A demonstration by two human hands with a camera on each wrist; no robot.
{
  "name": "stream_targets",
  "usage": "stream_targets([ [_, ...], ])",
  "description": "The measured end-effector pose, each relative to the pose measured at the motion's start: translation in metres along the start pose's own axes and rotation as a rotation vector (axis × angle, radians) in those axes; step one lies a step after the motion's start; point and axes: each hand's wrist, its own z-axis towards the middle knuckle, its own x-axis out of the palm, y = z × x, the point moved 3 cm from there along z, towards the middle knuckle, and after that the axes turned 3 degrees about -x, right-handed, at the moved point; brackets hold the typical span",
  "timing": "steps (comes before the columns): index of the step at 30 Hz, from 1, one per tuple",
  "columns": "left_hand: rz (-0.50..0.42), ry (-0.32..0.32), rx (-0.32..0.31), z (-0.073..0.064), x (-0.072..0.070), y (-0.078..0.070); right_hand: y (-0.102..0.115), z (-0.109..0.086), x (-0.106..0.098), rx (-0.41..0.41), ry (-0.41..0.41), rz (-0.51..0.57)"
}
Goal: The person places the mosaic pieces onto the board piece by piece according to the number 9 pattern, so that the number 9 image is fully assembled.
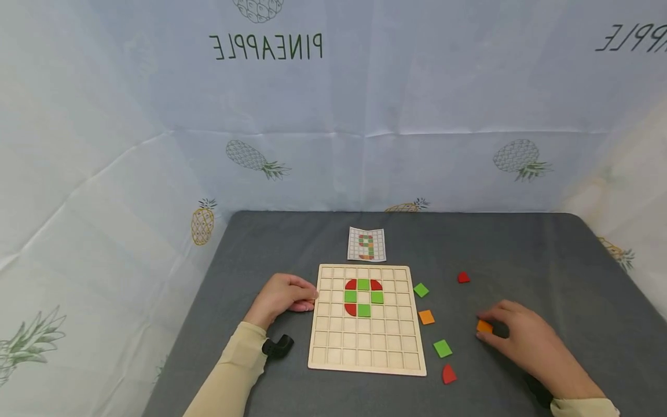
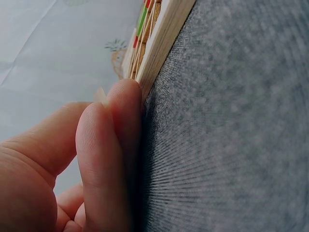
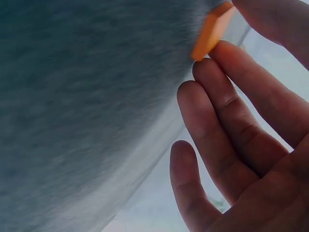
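left forearm [image 1: 229, 370]: sleeved, in from near side, angled far-right | left hand [image 1: 283, 295]: left of centre, fingers bent, thumb tip by fingertips | right forearm [image 1: 570, 373]: in from near right, angled far-left | right hand [image 1: 526, 336]: a bit nearer than left, thumb-index pinch, other fingers extended, little finger [image 3: 184, 169] spread off

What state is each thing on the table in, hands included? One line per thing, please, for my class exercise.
Board: flat on the table, partly filled
Placed tiles: seven, set in the board
Loose tiles: five, lying right of the board
Orange tile: pinched
Right hand: pinching that tile
Left hand: touching the board's left edge
Card: unfolded, printed side up
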Motion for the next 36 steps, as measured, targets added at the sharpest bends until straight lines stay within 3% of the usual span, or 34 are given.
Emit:
stream_targets([
  [12,-0.003,-0.005,0.003,0.001,0.000,-0.002,-0.013,-0.008,-0.002,0.058,0.007,0.019],
  [21,-0.007,-0.010,-0.003,0.001,-0.001,-0.001,-0.009,0.001,-0.002,0.049,0.023,0.013],
  [27,-0.014,0.002,-0.002,-0.001,0.001,0.000,0.010,0.016,0.001,-0.002,-0.004,0.014],
  [36,-0.023,0.002,0.001,-0.002,0.000,0.001,0.061,0.054,0.003,-0.114,-0.023,0.018],
])
